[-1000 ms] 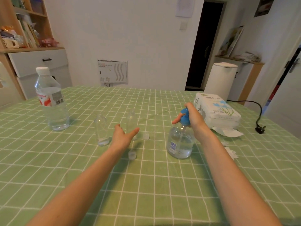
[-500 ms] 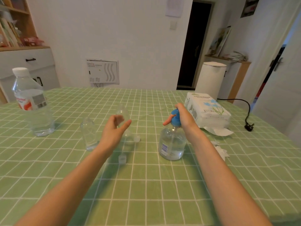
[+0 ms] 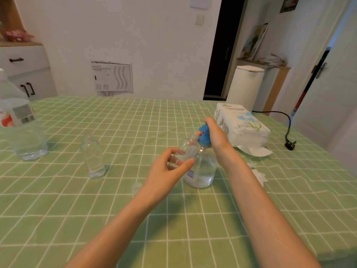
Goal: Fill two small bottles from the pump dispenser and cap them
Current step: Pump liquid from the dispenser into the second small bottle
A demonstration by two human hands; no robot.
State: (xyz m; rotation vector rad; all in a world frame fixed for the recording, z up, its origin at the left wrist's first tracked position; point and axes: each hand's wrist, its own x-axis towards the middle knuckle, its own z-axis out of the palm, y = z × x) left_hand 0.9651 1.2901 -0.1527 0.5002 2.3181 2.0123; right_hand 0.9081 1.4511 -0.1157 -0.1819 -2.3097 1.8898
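My left hand [image 3: 167,171] grips a small clear bottle [image 3: 188,149] and holds it tilted, its mouth up against the orange nozzle of the pump dispenser [image 3: 202,167]. The dispenser is a round clear bottle with a blue pump head, standing mid-table. My right hand [image 3: 214,133] is wrapped over that blue head from the right. A second small clear bottle [image 3: 93,157] stands upright on the green checked tablecloth [image 3: 135,219] to the left. A small clear cap [image 3: 136,187] lies on the cloth beside my left wrist.
A large water bottle [image 3: 21,128] stands at the far left edge. A white tissue pack [image 3: 241,124] lies right of the dispenser, with loose tissues [image 3: 255,150] in front of it. A black power cord and plug [image 3: 288,144] rest near the table's right edge.
My left hand took the small bottle off the table and carried it right and up to the dispenser's nozzle. My right hand stayed on the pump head. The camera turned right.
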